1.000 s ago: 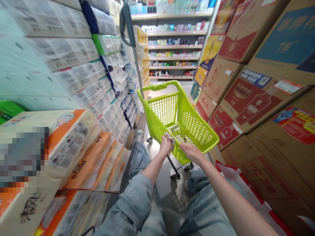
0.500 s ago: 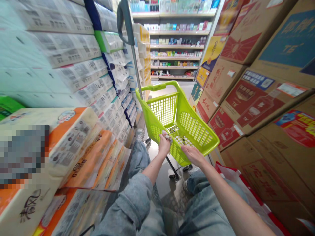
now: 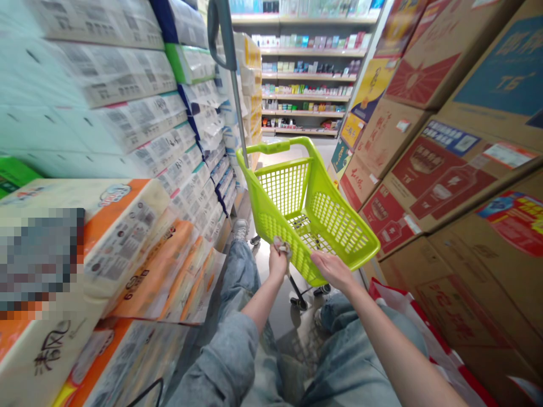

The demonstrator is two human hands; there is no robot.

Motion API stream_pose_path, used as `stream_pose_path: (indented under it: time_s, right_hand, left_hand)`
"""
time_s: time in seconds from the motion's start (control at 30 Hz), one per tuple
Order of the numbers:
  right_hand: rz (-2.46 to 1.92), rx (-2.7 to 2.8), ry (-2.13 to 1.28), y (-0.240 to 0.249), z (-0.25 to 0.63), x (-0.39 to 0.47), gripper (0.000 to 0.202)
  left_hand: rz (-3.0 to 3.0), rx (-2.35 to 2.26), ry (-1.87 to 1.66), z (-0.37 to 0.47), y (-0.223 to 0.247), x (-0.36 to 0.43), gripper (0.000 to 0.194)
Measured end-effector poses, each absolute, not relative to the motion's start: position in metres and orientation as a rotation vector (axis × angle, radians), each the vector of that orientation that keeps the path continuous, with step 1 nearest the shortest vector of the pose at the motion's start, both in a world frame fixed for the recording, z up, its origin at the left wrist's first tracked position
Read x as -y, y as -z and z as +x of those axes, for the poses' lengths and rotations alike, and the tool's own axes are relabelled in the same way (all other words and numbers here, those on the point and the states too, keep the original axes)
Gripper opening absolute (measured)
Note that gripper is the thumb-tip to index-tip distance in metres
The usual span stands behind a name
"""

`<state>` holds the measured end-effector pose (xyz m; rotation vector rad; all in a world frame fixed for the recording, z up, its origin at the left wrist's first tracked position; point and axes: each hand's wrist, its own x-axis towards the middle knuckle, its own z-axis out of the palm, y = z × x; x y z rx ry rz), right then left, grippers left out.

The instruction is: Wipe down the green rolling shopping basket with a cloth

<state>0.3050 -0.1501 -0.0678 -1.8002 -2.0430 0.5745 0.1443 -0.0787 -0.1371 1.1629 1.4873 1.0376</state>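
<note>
- Left hand (image 3: 278, 261) is closed around a small grey cloth (image 3: 281, 246), pressing it on the near rim of the lime-green cart (image 3: 339, 226); right hand (image 3: 333, 268) rests open on the same rim, fingers flat, gripping nothing.
- Risk, as I judge it: the cart stands on wheels, so a hard push could roll it away on the glossy floor (image 3: 285, 308).
- Tight aisle: tissue packs (image 3: 127, 237) stacked left, cardboard boxes (image 3: 424, 181) right, stocked shelves (image 3: 305, 90) beyond; a bump could nudge a stack.
</note>
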Motion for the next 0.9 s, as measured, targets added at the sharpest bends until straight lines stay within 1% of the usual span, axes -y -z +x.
stream_pose_path:
  time_s: [0.13, 0.3, 0.47, 0.67, 0.8, 0.9]
  right_hand:
    - [-1.776, 2.047, -0.583, 0.063, 0.300, 0.152, 0.049]
    - [-1.803, 2.033, -0.581, 0.060, 0.299, 0.151, 0.048]
    - [-1.804, 2.037, -0.605, 0.060, 0.301, 0.148, 0.047]
    - [-1.806, 2.014, -0.620, 0.059, 0.304, 0.150, 0.049]
    - [-1.798, 2.021, -0.599, 0.059, 0.308, 0.154, 0.048]
    - [-1.799, 2.022, -0.583, 0.060, 0.311, 0.157, 0.047]
  left_hand:
    - [1.165, -1.409, -1.142, 0.150, 0.130, 0.058, 0.020]
    - [1.258, -1.506, -1.124, 0.157, 0.127, 0.038, 0.018]
    - [1.425, -1.524, -1.010, 0.150, 0.126, 0.029, 0.009]
    - [1.470, -1.602, -1.026, 0.156, 0.114, 0.033, 0.009]
    - [1.405, -1.595, -1.071, 0.160, 0.119, 0.038, 0.002]
    - [1.178, -1.595, -1.034, 0.152, 0.136, 0.044, 0.001]
